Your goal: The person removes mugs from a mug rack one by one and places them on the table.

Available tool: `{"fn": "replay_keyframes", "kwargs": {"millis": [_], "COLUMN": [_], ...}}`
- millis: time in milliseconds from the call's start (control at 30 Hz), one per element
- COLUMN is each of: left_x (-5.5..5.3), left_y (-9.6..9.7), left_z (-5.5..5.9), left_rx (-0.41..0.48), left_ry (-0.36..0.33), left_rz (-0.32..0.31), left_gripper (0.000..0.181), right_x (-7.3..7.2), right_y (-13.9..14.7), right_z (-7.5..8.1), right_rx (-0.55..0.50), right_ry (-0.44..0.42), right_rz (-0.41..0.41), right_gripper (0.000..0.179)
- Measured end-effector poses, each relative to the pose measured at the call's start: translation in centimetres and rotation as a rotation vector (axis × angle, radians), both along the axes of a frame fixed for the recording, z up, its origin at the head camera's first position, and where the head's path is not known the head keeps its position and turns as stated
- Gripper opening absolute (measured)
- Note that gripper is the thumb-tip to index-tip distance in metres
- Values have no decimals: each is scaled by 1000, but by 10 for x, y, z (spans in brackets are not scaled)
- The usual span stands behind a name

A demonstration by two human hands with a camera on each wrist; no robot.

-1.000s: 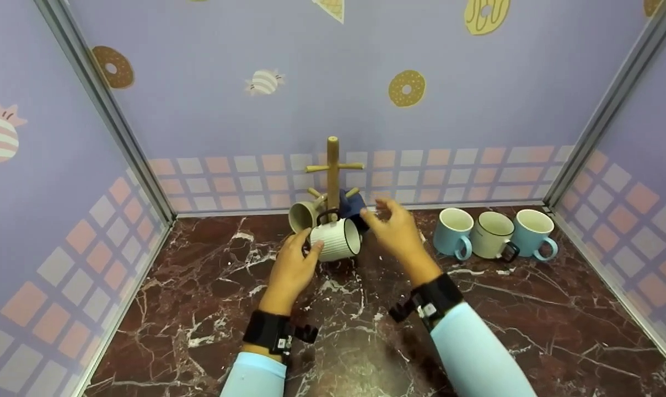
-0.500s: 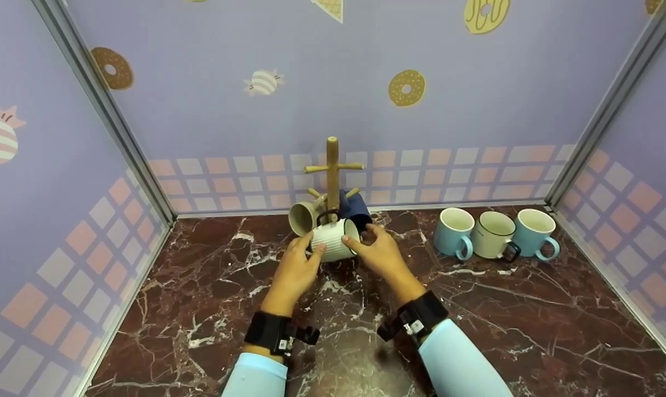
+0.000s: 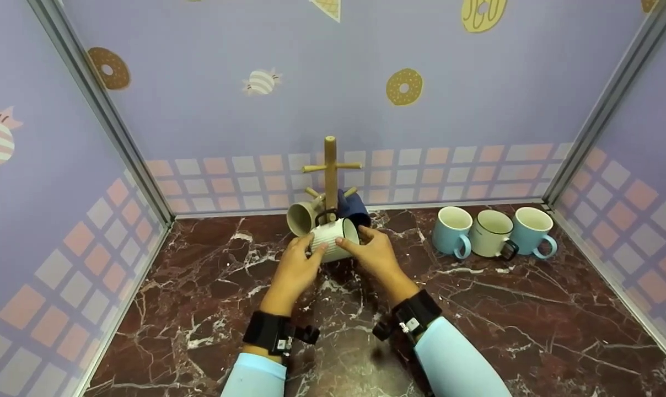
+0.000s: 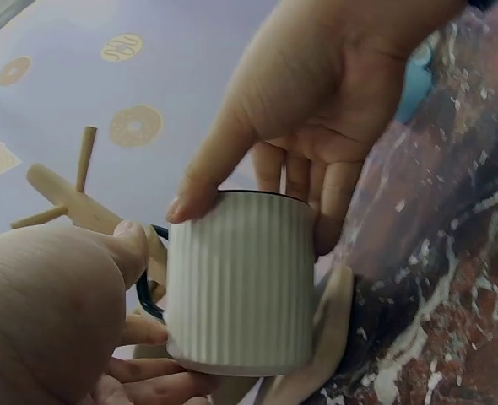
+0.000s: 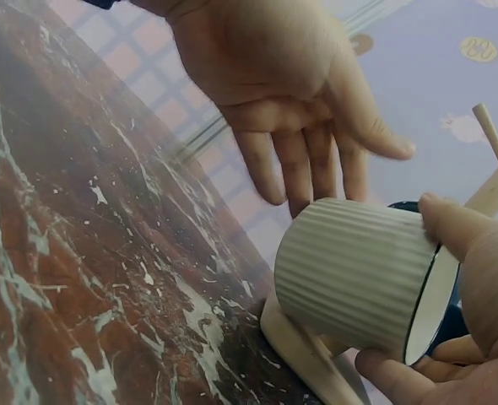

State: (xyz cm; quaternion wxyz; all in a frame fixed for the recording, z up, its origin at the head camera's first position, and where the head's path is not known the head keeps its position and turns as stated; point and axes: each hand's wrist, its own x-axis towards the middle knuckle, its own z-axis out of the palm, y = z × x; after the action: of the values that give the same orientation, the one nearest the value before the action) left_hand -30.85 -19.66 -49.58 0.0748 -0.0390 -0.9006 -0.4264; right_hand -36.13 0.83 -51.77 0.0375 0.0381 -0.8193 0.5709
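Note:
A white ribbed mug (image 3: 328,241) with a dark rim lies on its side at the front of a wooden mug rack (image 3: 331,176), mouth to the right. Its dark handle (image 4: 150,295) points up at a low front peg; I cannot tell how far it sits over it. At the rim my right hand (image 3: 380,258) grips the mug, thumb on the outside. My left hand (image 3: 294,270) is at the mug's base, its fingers nearly straight and its thumb standing away from the wall in the right wrist view. A beige mug (image 3: 299,219) and a dark blue mug (image 3: 356,209) hang close behind.
To the right stand two light blue mugs, one on the left (image 3: 452,230) and one on the right (image 3: 533,227), with a cream mug (image 3: 490,236) between them. The dark marbled tabletop (image 3: 200,309) meets patterned walls at the back and both sides.
My right hand has come left and down from beside the dark blue mug to the white mug's rim and taken hold. The left hand and the white mug have hardly moved.

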Motion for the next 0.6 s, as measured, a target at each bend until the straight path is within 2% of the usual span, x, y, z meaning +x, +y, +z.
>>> {"fn": "replay_keyframes", "kwargs": {"millis": [133, 333, 467, 600], "left_x": [3, 10, 18, 25], "left_y": [1, 9, 17, 21], "left_z": [6, 18, 29, 40], "left_rx": [6, -4, 7, 0], "left_ry": [2, 8, -19, -70], "left_rz": [-6, 15, -7, -40], "left_gripper": [63, 62, 61, 62], "right_x": [0, 3, 5, 8], "right_y": [2, 10, 20, 31], "right_z": [3, 15, 28, 41], "right_rx": [-23, -10, 39, 40], "right_ry": [9, 10, 19, 33], "right_rz": [-24, 4, 15, 18], "right_gripper": [93, 95, 96, 93]}}
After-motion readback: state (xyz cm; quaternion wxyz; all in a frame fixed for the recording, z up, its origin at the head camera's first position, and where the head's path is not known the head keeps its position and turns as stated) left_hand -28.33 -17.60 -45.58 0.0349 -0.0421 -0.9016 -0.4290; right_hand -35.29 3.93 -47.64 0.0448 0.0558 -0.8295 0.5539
